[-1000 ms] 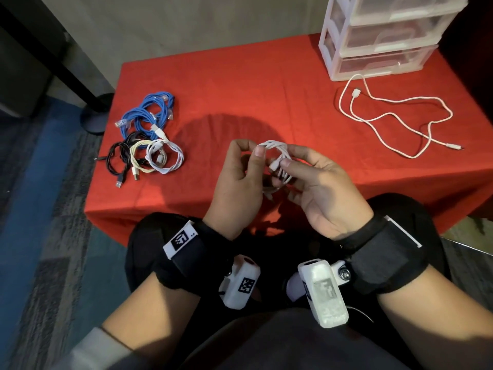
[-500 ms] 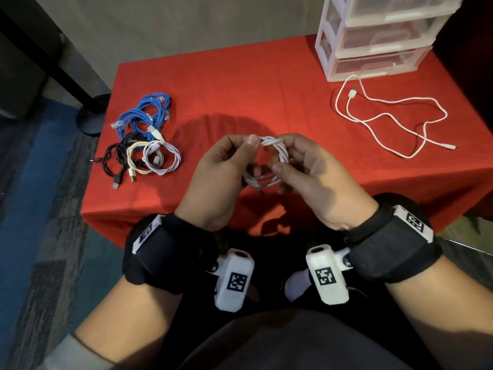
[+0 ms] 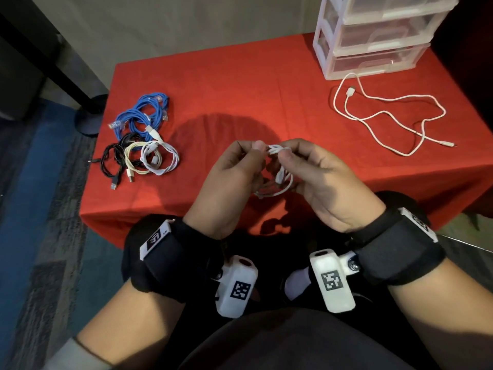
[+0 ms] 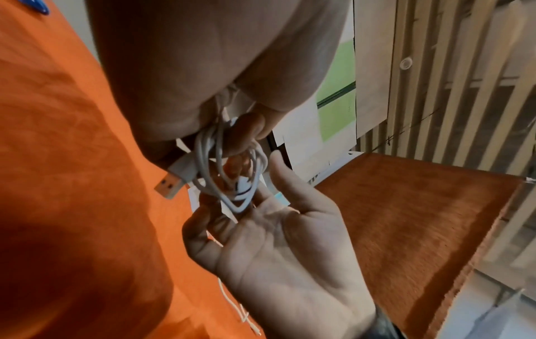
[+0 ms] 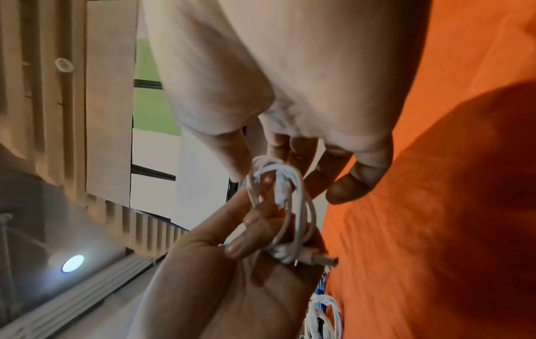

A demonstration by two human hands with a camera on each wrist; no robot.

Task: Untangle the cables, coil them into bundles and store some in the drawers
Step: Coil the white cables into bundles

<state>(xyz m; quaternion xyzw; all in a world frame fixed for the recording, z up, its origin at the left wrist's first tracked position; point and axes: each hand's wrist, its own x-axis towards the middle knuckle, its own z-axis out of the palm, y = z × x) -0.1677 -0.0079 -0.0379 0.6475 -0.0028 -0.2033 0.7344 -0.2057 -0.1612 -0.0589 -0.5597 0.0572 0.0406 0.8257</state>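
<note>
A small white cable coil (image 3: 283, 180) hangs in the air over the table's near edge. My left hand (image 3: 259, 147) pinches its top with thumb and forefinger. My right hand (image 3: 283, 155) pinches the wrapped strands right beside it. In the left wrist view the white cable coil (image 4: 213, 160) loops between both hands, and its USB plug (image 4: 171, 185) sticks out to the left. The right wrist view shows the white cable coil (image 5: 293, 201) over my left hand's fingers, its USB plug (image 5: 320, 260) at the bottom. A loose white cable (image 3: 386, 116) lies uncoiled at the right.
A clear plastic drawer unit (image 3: 373, 38) stands at the back right, all drawers closed. At the left of the red table (image 3: 240, 89) lie coiled bundles: blue (image 3: 144, 116), black (image 3: 112, 161), cream (image 3: 133, 158) and white (image 3: 160, 158).
Both hands' fingertips have come together at the top of the coil, and its loops now hang below them. The bundles and the loose cable have not moved.
</note>
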